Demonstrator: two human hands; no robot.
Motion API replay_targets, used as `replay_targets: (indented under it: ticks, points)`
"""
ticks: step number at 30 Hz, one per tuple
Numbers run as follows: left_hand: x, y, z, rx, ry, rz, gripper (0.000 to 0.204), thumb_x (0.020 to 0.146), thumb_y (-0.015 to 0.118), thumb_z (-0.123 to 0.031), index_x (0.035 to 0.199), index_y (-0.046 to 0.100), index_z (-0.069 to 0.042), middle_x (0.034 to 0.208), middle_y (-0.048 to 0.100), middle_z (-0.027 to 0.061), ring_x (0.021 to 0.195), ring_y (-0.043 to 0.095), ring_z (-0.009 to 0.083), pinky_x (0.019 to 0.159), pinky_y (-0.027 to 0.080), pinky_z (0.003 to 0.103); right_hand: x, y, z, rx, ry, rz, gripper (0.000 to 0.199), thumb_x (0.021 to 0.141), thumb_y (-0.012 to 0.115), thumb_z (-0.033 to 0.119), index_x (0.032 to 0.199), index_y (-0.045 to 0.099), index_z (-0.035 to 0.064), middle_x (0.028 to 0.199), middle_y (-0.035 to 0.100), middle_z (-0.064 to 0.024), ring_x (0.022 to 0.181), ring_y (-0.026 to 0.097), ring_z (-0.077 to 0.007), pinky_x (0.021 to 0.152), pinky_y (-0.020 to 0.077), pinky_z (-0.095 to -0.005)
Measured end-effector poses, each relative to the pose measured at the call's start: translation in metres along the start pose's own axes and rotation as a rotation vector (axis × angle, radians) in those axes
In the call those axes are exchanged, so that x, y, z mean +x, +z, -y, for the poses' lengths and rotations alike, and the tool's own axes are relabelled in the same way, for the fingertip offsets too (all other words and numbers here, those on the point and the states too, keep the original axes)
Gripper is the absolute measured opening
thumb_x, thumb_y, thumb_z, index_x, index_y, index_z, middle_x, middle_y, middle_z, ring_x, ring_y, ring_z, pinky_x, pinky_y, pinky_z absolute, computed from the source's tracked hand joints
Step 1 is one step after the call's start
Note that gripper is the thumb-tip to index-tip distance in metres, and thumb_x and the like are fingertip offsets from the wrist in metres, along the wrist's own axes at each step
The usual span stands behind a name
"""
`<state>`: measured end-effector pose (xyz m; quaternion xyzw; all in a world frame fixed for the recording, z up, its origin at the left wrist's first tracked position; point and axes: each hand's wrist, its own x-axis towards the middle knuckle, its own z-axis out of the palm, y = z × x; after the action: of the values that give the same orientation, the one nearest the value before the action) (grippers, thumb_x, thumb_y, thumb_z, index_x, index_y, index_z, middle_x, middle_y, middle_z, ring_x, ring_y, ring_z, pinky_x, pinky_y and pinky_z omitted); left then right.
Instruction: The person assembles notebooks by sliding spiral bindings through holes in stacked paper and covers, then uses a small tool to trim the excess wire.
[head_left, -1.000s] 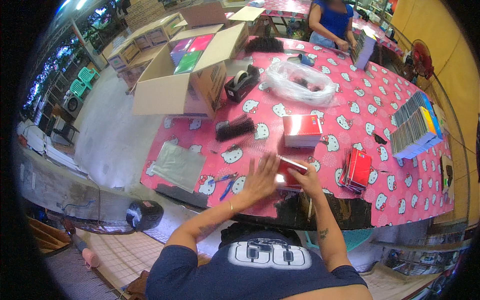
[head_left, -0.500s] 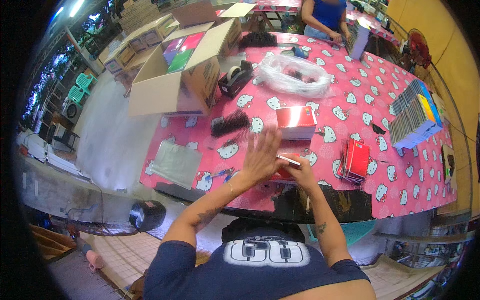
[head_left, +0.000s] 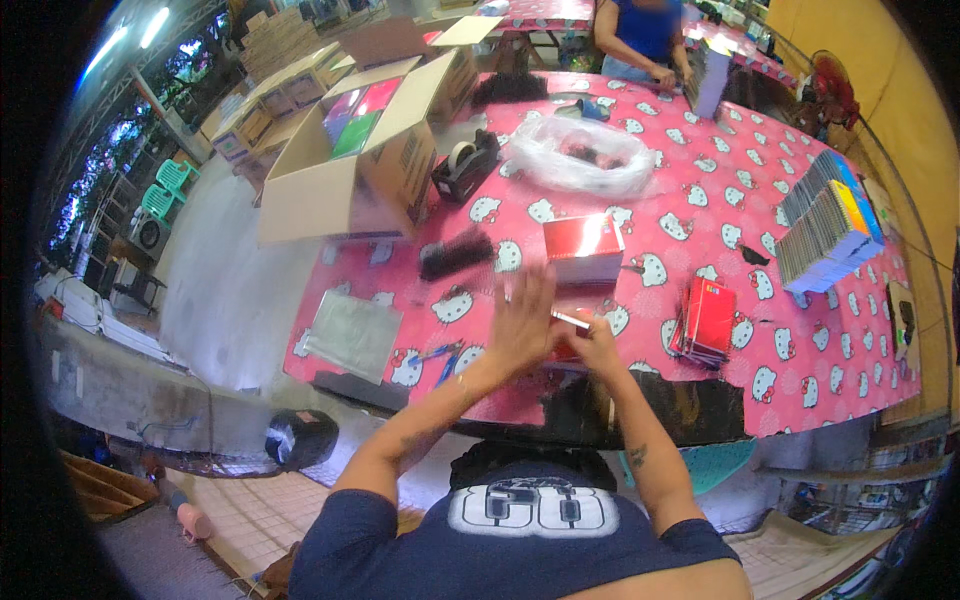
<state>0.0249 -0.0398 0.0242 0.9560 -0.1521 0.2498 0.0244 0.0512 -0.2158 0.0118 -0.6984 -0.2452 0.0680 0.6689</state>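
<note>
My left hand [head_left: 523,322] lies flat over the near part of the table, its fingers stretched out and close together. Beside it, my right hand [head_left: 597,346] pinches a small notebook [head_left: 570,319], whose pale edge shows between the two hands. The left palm hides much of that notebook. Just beyond my hands sits a stack of red-covered notebooks [head_left: 583,240]. Off to the right, a smaller pile of red notebooks [head_left: 707,318] shows dark spiral bindings. Black spiral coils [head_left: 456,254] lie beyond my left hand, to its left.
A clear plastic sheet [head_left: 353,333] and blue pens [head_left: 447,360] lie left. Farther off are a tape dispenser [head_left: 466,165], an open carton [head_left: 310,195] and a plastic bag [head_left: 580,160]. Bound notebooks [head_left: 830,240] stand right. A co-worker [head_left: 640,40] handles a stack across the table.
The view has shifted slightly. My left hand stays flat and my right hand keeps its pinch on the notebook, both in nearly the same place.
</note>
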Motion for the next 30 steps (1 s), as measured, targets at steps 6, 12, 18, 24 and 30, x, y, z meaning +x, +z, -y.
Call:
replay_targets:
  ticks: [6,12,18,24,30]
  points:
    - [-0.033,0.014,-0.023,-0.202,0.035,-0.114,0.094,0.093,0.046,-0.061,0.156,0.016,0.001,0.165,0.01,0.0215,0.153,0.008,0.0368,0.116,0.005,0.065,-0.003,0.006,-0.013,0.038,-0.063,-0.028,0.036,0.089,0.063,-0.005,0.124,0.067,0.0009,0.101,0.072,-0.0043,0.089,0.063,-0.0086,0.08,0.0532,-0.0266]
    - [-0.059,0.014,-0.03,-0.296,0.099,-0.042,0.094,0.09,0.052,-0.058,0.156,0.018,0.002,0.165,0.011,0.0226,0.153,0.009,0.0369,0.116,0.008,0.066,-0.012,0.007,-0.016,0.184,0.154,0.046,0.04,0.088,0.063,-0.004,0.128,0.064,0.0002,0.096,0.07,-0.0024,0.087,0.061,-0.008,0.075,0.0538,-0.0272]
    - [-0.023,-0.001,-0.039,-0.175,0.032,0.016,0.092,0.092,0.048,-0.059,0.154,0.023,0.003,0.164,0.014,0.0231,0.153,0.009,0.0379,0.118,0.006,0.062,-0.01,0.001,-0.025,0.293,0.201,0.052,0.036,0.089,0.066,0.001,0.125,0.066,-0.0002,0.103,0.071,-0.0039,0.093,0.06,-0.0087,0.082,0.0533,-0.029]
    - [-0.044,-0.043,-0.072,-0.583,-0.364,-0.244,0.074,0.095,0.064,-0.034,0.146,0.032,0.009,0.142,0.043,0.0295,0.131,0.045,0.041,0.11,0.034,0.049,-0.004,0.006,0.011,-0.096,0.093,-0.007,0.03,0.091,0.068,0.005,0.12,0.068,-0.0007,0.098,0.073,-0.006,0.088,0.063,-0.0086,0.079,0.0529,-0.0284]
    - [-0.032,-0.068,-0.061,-0.971,-0.445,-0.185,0.057,0.091,0.066,-0.022,0.135,0.048,0.009,0.122,0.056,0.0248,0.112,0.059,0.0356,0.095,0.048,0.039,-0.012,0.014,0.042,-0.386,-0.257,0.029,0.091,0.072,0.083,0.015,0.151,0.039,0.0087,0.131,0.051,-0.0177,0.118,0.053,-0.0314,0.097,0.047,-0.0395]
